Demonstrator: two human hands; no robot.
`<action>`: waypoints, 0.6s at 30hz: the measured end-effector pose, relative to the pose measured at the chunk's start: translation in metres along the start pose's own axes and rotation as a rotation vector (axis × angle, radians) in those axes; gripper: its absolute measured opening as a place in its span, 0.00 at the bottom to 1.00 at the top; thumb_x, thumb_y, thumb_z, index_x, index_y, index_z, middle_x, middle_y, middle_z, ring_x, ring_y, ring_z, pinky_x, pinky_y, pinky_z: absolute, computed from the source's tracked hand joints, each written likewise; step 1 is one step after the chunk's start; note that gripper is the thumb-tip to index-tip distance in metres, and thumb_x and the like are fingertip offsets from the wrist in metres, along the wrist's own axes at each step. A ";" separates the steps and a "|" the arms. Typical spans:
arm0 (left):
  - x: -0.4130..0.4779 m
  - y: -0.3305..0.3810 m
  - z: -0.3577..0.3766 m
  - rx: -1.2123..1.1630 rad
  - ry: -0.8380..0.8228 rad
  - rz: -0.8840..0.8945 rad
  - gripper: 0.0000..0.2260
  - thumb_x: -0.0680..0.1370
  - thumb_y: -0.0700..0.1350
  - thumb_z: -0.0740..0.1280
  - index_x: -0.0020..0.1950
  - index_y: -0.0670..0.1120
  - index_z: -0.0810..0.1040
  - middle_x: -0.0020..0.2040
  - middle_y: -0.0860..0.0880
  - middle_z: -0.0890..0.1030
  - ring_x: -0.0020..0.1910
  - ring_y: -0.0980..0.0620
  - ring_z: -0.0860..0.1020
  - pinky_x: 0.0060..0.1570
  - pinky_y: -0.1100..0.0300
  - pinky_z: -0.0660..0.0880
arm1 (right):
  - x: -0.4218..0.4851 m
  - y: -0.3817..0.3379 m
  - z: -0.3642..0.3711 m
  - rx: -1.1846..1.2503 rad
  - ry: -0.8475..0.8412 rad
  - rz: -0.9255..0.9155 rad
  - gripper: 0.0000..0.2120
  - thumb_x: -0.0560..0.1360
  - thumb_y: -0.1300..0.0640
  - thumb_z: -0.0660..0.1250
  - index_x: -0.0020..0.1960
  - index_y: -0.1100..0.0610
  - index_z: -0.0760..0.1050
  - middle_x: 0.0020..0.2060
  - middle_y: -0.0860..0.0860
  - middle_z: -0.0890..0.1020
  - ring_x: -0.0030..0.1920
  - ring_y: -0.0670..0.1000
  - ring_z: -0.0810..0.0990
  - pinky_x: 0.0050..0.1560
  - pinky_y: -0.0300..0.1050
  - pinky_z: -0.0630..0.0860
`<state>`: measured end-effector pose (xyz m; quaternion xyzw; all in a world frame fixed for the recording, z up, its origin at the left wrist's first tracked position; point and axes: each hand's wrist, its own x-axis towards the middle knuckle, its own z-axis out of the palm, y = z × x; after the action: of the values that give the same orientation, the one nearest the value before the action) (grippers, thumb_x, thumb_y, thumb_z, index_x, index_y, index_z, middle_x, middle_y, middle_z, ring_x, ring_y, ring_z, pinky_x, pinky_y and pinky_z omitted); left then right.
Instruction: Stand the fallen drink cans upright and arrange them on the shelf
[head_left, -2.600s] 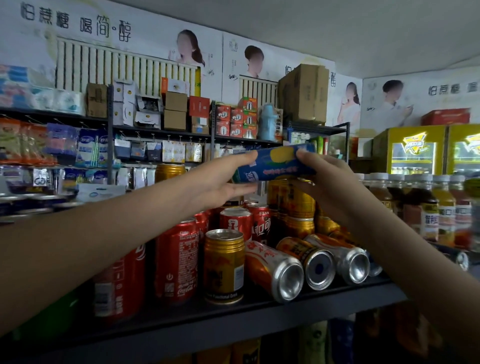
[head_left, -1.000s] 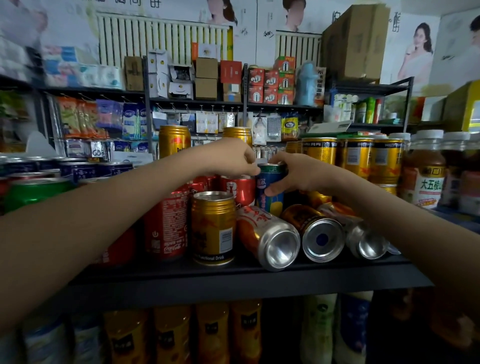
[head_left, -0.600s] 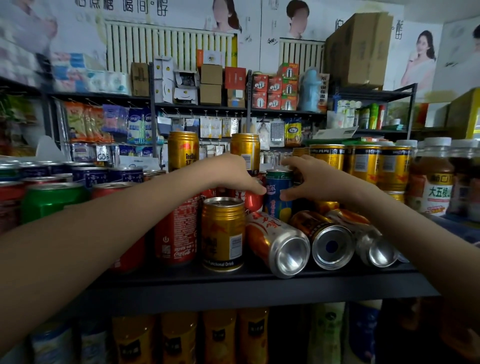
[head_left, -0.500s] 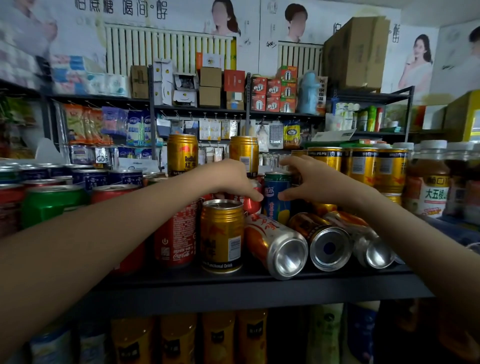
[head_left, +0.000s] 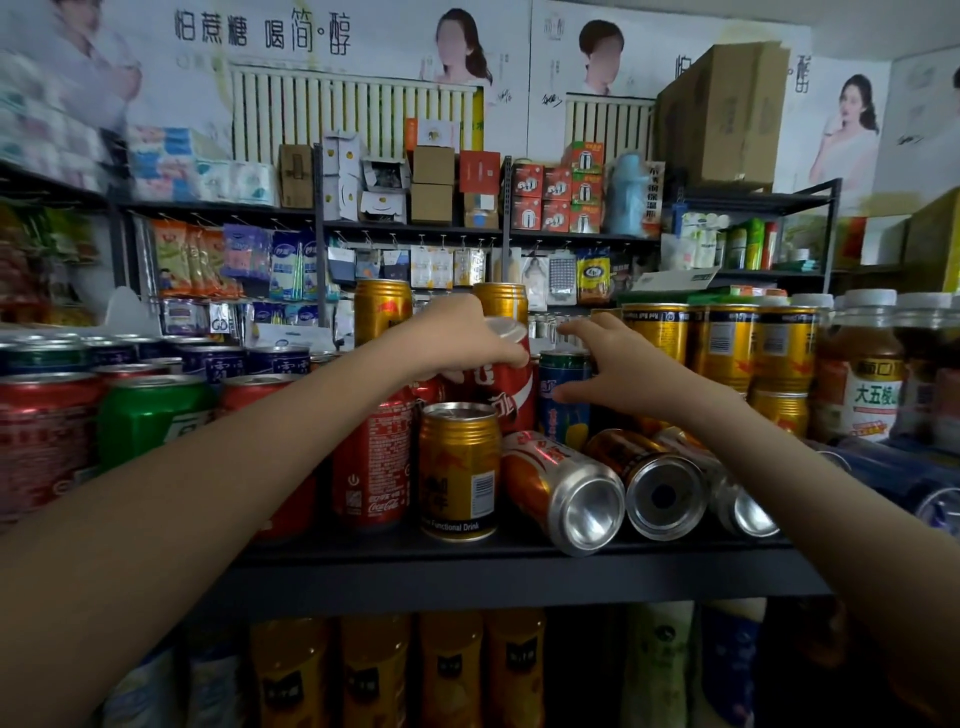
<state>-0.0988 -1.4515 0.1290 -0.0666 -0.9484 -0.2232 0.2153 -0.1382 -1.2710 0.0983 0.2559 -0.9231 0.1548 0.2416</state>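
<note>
The left hand reaches to the back of the shelf and grips a red can near its top, with the fingers curled over the rim. The red can is tipped, not straight up, and its silver top sticks out past the fingertips. Its bottom is hidden behind a gold can that stands at the front. Just beside it, to the right, a blue can stands up. The right hand is at the blue can with its fingers spread wide. The thumb lies across the front of the blue can and the other fingers reach over its top, but they do not close round it. In front of that hand, three cans lie on their sides at the shelf's edge, with their shiny round bottoms facing out. There is an orange can next to the gold can, then a brown can touching it, then a silver can partly under the right arm. A tall red can stands to the left of the gold can. Further left there is a green can. To the right of the hands, yellow cans are stacked up, and beside them stand bottles with white caps.
</note>
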 end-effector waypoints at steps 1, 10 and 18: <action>-0.002 0.001 -0.003 -0.026 0.036 -0.001 0.22 0.71 0.56 0.71 0.55 0.41 0.72 0.43 0.50 0.75 0.38 0.54 0.77 0.35 0.61 0.80 | 0.001 -0.001 0.000 0.013 0.003 0.000 0.39 0.71 0.46 0.72 0.75 0.52 0.57 0.73 0.53 0.60 0.72 0.55 0.62 0.67 0.47 0.64; -0.020 0.001 -0.020 -0.469 0.317 -0.026 0.33 0.69 0.54 0.72 0.67 0.40 0.66 0.57 0.47 0.73 0.51 0.49 0.77 0.47 0.50 0.80 | 0.007 -0.018 0.000 0.102 0.091 0.055 0.30 0.77 0.36 0.49 0.71 0.53 0.67 0.67 0.54 0.69 0.70 0.56 0.62 0.71 0.58 0.52; -0.032 -0.003 -0.021 -1.078 0.229 0.026 0.23 0.74 0.47 0.70 0.65 0.39 0.71 0.56 0.44 0.79 0.55 0.50 0.79 0.51 0.54 0.80 | 0.009 -0.026 -0.010 0.922 0.141 -0.025 0.30 0.70 0.36 0.63 0.65 0.52 0.70 0.56 0.49 0.78 0.59 0.49 0.75 0.67 0.52 0.67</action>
<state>-0.0629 -1.4644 0.1311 -0.1545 -0.6691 -0.6806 0.2554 -0.1271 -1.2917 0.1155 0.3366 -0.7361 0.5630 0.1668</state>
